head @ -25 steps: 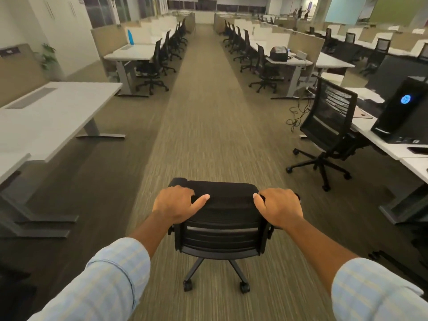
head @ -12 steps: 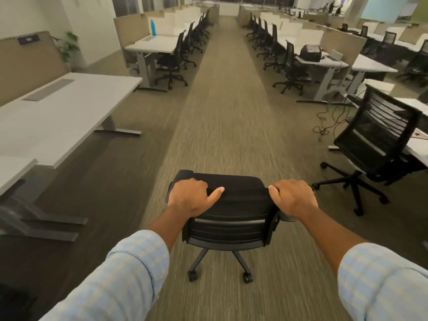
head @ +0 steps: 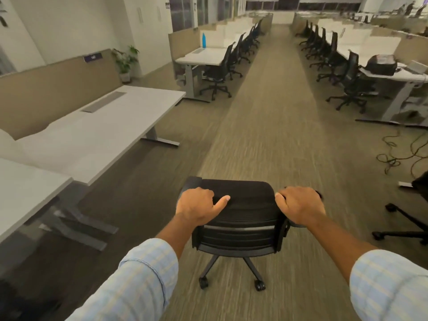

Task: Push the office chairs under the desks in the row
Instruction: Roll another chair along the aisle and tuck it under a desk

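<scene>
A black office chair (head: 240,218) on castors stands in the carpeted aisle right in front of me, its back facing me. My left hand (head: 198,208) grips the left top corner of the backrest, thumb stretched along the top edge. My right hand (head: 300,206) grips the right top corner. Two white desks (head: 99,135) with no chairs at them run along my left. A second black chair (head: 407,218) shows only its base and part of its seat at the right edge.
Loose cables (head: 398,154) lie on the floor at the right. Further on, rows of desks with chairs tucked in line both sides of the aisle (head: 273,100). A potted plant (head: 125,61) stands by the left wall. A black bag (head: 382,63) rests on a right-hand desk.
The view has swung left and moved forward with the chair. The left desks now fill more of the view; the other chair on the right has slid almost out of frame.
</scene>
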`<state>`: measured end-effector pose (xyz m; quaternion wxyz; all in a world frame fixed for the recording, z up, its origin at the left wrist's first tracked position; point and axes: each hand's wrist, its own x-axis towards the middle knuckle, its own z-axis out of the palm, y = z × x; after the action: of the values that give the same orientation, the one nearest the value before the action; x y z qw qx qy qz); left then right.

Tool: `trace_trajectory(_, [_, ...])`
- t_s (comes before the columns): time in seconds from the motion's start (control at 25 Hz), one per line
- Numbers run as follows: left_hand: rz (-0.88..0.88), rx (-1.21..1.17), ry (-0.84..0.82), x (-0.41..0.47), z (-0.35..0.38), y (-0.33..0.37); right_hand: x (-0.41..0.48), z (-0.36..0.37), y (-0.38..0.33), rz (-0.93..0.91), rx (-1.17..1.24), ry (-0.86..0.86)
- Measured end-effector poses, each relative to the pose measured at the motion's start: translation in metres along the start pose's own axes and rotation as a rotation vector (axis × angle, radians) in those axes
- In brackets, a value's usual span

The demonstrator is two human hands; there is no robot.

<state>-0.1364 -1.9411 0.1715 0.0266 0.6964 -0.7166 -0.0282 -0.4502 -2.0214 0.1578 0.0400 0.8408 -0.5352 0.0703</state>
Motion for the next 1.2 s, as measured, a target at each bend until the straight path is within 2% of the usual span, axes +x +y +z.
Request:
trace_trajectory(0.28, [-0.155,0.003,0.046,0.08,0.002,-0.048,0.142,0.02,-0.003,-0.166,-0.008,-0.014])
trace_trajectory(0.56, [-0.292,0.011,0.106,0.152,-0.013,-0.113,0.289,0.046,-0.028,-0.216,0.067,-0.079])
trace_trajectory(0.68, [-0.33,0.01,0.145,0.18,-0.012,-0.146,0.348,0.06,-0.046,-0.248,0.099,-0.053])
trace_trajectory(0.96, [-0.375,-0.017,0.155,0.243,-0.014,-0.235,0.469,0.096,-0.095,-0.319,0.073,0.003])
trace_trajectory(1.2, [-0.271,-0.082,0.055,0.287,-0.019,-0.312,0.568,0.116,-0.136,-0.35,0.067,0.036])
